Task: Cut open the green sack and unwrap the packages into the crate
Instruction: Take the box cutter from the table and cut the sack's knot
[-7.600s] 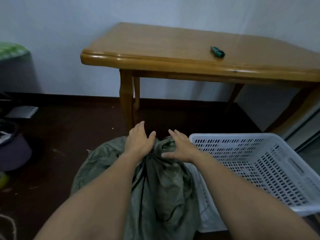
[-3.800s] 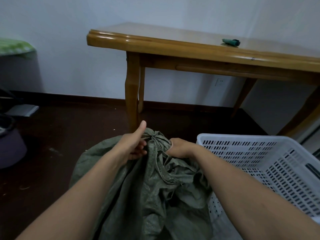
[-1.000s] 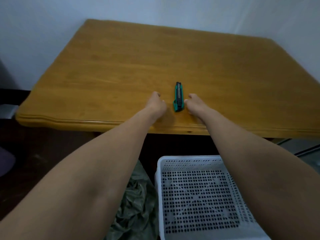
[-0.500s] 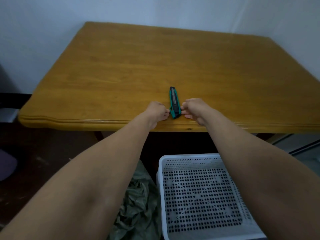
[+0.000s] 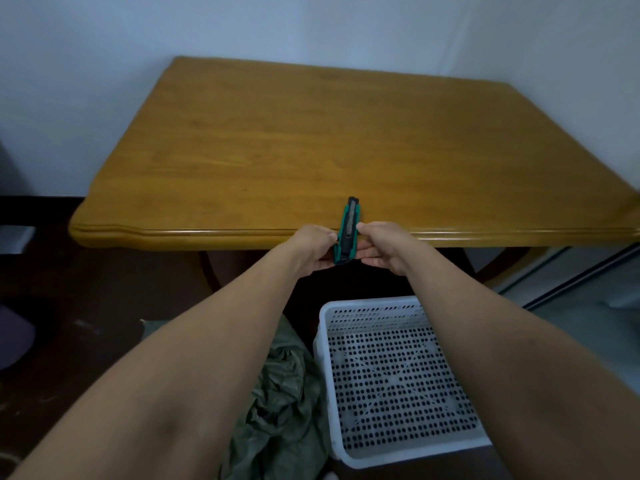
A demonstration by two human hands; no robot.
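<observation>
Both hands are up at the near edge of the wooden surface (image 5: pixel 311 150), and between them sits the utility knife (image 5: pixel 347 233), teal body with a dark strip down its middle. It points straight away from the person, far tip over the wood, near end hanging out past the moulded edge.

The left hand (image 5: pixel 311 249) comes in from the left, knuckles up, its fingers (image 5: pixel 327 237) curled in and pinching the knife's left flank. The right hand (image 5: pixel 382 245) mirrors it: thumb laid against the top right side of the handle, the other fingers (image 5: pixel 369 252) tucked underneath and cradling the near end. So the knife is gripped from both sides, lifted at its near end; whether the far tip touches the wood, I can't tell. No blade can be made out at this size.

Down below, between the forearms, the green sack (image 5: pixel 280 393) lies crumpled on the dark floor (image 5: pixel 86 323), a heap of olive folds partly hidden by the left forearm. Just beside it, on its right and touching it, stands the white perforated crate (image 5: pixel 367 301), its holed bottom in full view, its far wall almost under the surface's front edge. The right forearm crosses over the crate's right side.

A pale wall (image 5: pixel 311 26) runs behind the surface.
</observation>
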